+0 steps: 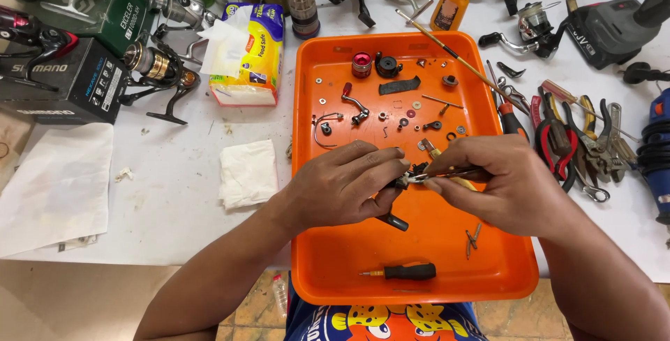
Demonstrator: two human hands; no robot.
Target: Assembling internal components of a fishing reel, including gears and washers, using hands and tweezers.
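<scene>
A white desk (174, 201) is carrying an orange tray (419, 257) beneath both hands. The left hand (345, 184) is closing its grip around a small black reel part (398, 205), just above the tray. The right hand (502, 180) is pinching a thin metal tool (453, 172), its tip touching that part. A black screwdriver (408, 271) is lying nearer the person, below both grips.

Black reel part (399, 186) at frame centre largely concealed by left hand (342, 184) and right hand (499, 184). Blue power tool (656, 152) cut off at right edge.
</scene>
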